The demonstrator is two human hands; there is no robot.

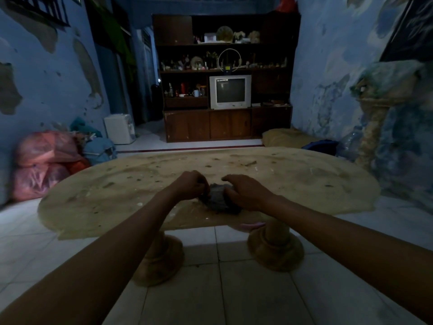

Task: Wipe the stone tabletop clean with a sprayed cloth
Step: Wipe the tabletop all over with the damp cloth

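Cloth (219, 200) between left hand (191, 185), right hand (246, 192).

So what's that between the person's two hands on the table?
A crumpled dark cloth lies between the left hand and right hand, on the stone tabletop, in the head view.

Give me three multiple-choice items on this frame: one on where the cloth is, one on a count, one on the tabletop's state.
1. Where does the grey cloth lie?
A. near the tabletop's front edge
B. on the floor tiles
C. on the television

2. How many pedestal legs show under the stone tabletop?
A. one
B. two
C. four

3. What is the tabletop's state?
A. spotless
B. covered by a sheet
C. marked with spots and debris

Answers: 1 A, the left hand and right hand bunch it there; 2 B, two round bases stand on the tiles; 3 C, dark specks and pale bits dot the surface.
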